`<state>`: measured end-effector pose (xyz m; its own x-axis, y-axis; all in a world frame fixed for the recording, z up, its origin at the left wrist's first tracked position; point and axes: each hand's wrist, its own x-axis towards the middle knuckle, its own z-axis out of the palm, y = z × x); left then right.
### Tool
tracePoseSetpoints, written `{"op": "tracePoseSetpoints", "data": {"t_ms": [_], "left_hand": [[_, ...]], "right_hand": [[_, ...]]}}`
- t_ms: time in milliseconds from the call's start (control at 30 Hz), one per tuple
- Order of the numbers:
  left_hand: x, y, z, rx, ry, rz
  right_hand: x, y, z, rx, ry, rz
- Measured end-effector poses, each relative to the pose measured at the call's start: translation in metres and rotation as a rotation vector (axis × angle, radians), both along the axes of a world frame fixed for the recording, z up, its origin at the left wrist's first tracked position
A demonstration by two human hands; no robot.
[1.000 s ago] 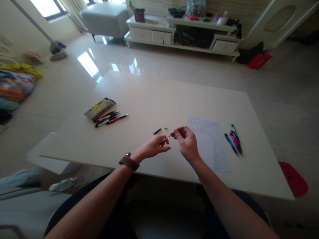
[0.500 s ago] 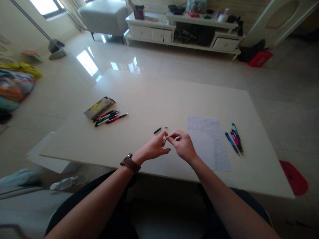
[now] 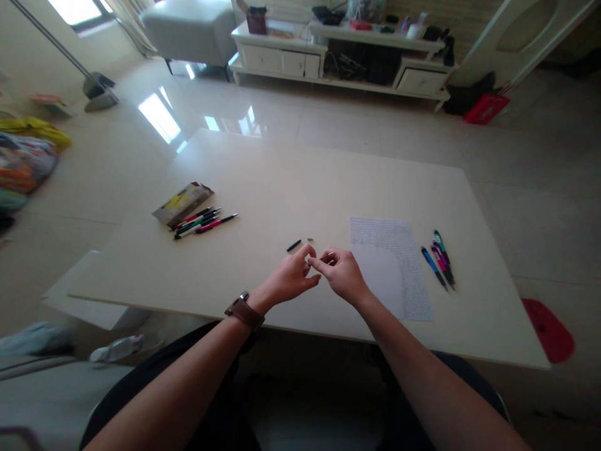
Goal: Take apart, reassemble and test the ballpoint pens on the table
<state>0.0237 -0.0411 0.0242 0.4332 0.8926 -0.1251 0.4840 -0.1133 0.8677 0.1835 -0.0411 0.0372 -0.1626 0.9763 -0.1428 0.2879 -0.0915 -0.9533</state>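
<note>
My left hand [image 3: 292,274], with a brown-strapped watch [image 3: 245,309] on its wrist, is closed on a small whitish pen part [image 3: 307,268], mostly hidden by the fingers. My right hand [image 3: 345,275] pinches a slender pen piece [image 3: 327,257] between thumb and fingers. The fingertips of both hands meet just above the table's near side. Beyond them lie a short black pen barrel piece [image 3: 293,245] and a tiny metallic piece [image 3: 310,239]. Under and beside my right forearm is a sheet covered in writing [image 3: 416,275], partly overlaid by a blank white sheet [image 3: 382,275].
On the white table [image 3: 282,181], several pens [image 3: 201,223] lie by an opened pen box [image 3: 183,202] at left. Several more colourful pens [image 3: 440,260] lie at right. A red stool seat [image 3: 548,330] stands beyond the right edge. A TV cabinet [image 3: 277,59] lines the far wall.
The view has shifted slightly. Both hands stay joined at the same spot, and the right fingertips have moved a little over the left fingers.
</note>
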Motion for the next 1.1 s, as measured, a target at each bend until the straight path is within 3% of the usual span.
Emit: {"op": "tracePoseSetpoints", "data": {"t_ms": [100,267,467,733,933,1033,1100], "left_hand": [[0.0,0.001,-0.002,0.028,0.005,0.021],[-0.004,0.007,-0.006,0.033,-0.003,0.115],[-0.021,0.02,-0.009,-0.029,0.267,0.369],[-0.017,0.013,-0.038,-0.027,0.505,0.322],[-0.013,0.014,-0.044,-0.053,0.563,0.302],[-0.01,0.015,-0.042,-0.069,0.507,0.295],[-0.007,0.016,-0.038,-0.134,0.336,0.277]], "right_hand": [[-0.004,-0.003,-0.001,0.008,0.004,0.047],[-0.008,-0.004,-0.005,0.01,-0.042,0.014],[-0.004,-0.002,-0.004,0.049,-0.166,-0.177],[-0.005,-0.002,-0.004,0.043,-0.15,-0.176],[-0.002,-0.004,-0.002,0.052,-0.169,-0.169],[-0.001,-0.004,-0.002,0.045,-0.196,-0.165],[0.0,-0.003,-0.002,0.053,-0.193,-0.179]]}}
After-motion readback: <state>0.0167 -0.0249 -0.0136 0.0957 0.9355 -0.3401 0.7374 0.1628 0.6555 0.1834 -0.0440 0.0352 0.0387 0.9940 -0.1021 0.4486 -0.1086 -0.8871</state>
